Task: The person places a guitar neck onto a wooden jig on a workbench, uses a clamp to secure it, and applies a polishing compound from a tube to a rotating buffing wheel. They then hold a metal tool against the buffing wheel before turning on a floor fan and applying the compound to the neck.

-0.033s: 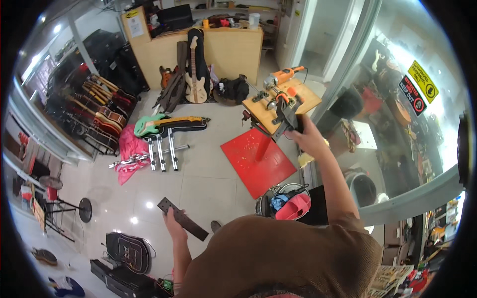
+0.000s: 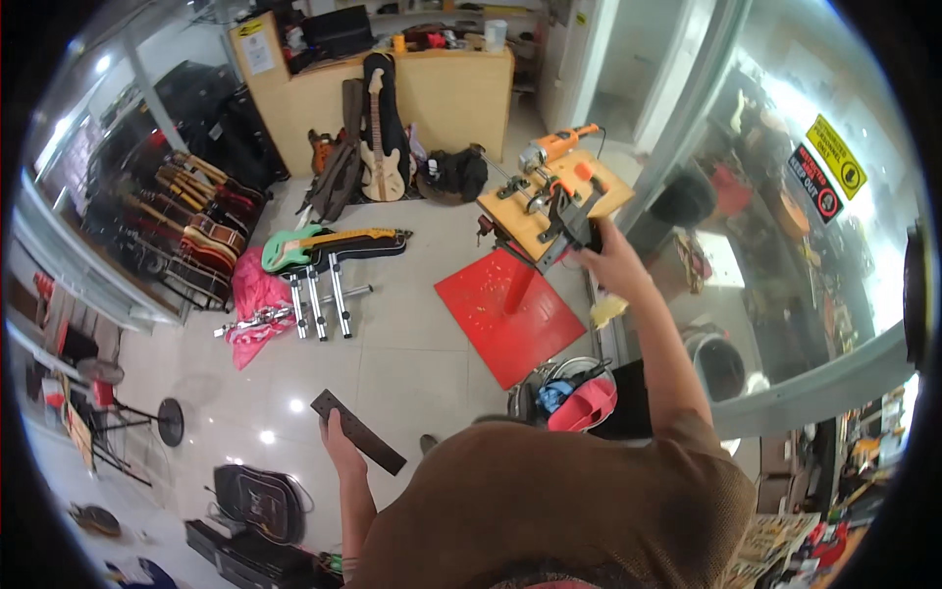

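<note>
My left hand is closed round a flat dark brown board, long and narrow, with small dots near its far end. It looks like a guitar fingerboard. My right arm reaches forward to a small wooden work stand. There my right hand is closed at the right near edge, beside a black metal fixture; what its fingers grip is hidden. An orange power tool lies clamped at the top's far side, its shaft pointing toward a round metal part.
The stand's red base plate has pale chips on it. Close to it stands a bucket with pink and blue cloths. A green guitar lies beside silver metal stands. Glass panels run along the right.
The view has shifted slightly. Both hands stay where they were, the left with the dark board, the right at the work stand.
</note>
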Available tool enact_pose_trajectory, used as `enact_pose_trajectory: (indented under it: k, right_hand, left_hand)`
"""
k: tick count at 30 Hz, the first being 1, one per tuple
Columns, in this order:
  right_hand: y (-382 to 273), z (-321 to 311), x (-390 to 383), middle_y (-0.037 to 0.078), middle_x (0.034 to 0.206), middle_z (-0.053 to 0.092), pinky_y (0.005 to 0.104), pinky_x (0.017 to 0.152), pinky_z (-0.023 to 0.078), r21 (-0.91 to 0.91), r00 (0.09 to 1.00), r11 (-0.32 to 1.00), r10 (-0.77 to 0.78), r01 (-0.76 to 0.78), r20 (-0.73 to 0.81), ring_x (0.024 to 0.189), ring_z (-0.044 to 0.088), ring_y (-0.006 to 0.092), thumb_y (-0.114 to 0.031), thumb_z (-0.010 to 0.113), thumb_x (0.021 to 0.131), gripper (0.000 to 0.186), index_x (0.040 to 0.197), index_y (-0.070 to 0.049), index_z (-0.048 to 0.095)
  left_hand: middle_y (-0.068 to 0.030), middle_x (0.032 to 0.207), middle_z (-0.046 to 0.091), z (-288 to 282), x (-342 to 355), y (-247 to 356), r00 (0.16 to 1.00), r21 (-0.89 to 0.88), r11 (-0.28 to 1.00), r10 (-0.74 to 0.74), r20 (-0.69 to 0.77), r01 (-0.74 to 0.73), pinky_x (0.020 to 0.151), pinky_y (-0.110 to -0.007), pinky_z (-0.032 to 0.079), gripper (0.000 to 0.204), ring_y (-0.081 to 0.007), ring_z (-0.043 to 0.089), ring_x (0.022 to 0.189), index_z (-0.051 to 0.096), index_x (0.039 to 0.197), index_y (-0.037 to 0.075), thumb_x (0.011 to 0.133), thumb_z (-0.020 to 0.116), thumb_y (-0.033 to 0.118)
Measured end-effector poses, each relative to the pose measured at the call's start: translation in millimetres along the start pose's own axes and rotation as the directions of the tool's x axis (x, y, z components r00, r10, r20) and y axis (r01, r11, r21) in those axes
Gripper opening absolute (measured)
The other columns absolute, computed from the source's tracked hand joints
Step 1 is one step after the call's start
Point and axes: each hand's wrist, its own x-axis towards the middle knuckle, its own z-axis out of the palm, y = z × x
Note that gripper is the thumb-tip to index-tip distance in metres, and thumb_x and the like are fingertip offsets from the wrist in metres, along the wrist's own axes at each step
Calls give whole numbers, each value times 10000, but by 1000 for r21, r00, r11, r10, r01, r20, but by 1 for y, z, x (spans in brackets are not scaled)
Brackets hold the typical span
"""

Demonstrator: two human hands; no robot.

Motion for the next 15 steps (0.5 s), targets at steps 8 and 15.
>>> enact_pose_trajectory:
  k: [8, 15]
  right_hand:
    - [181, 7, 161, 193, 1337, 711, 478, 1064, 504, -330, 956, 897, 271, -295, -117, 1255, 672, 378, -265, 820, 810, 703, 1446, -83, 584]
    - [288, 2, 250, 70, 1466, 649, 589, 1151, 391, -549, 851, 662, 480, -510, -213, 1393, 555, 370, -305, 767, 860, 578, 1413, -223, 618]
  left_hand:
    - [-52, 1099, 633, 74, 177, 81, 934, 346, 888, 207, 290, -304, 905, -295, 493, 320, -134, 597, 997, 556, 1335, -16, 1040, 641, 71]
    - [-159, 1257, 601, 231, 317, 128, 933, 292, 907, 221, 283, -303, 766, -443, 693, 593, -275, 714, 1021, 416, 1541, 101, 984, 591, -7]
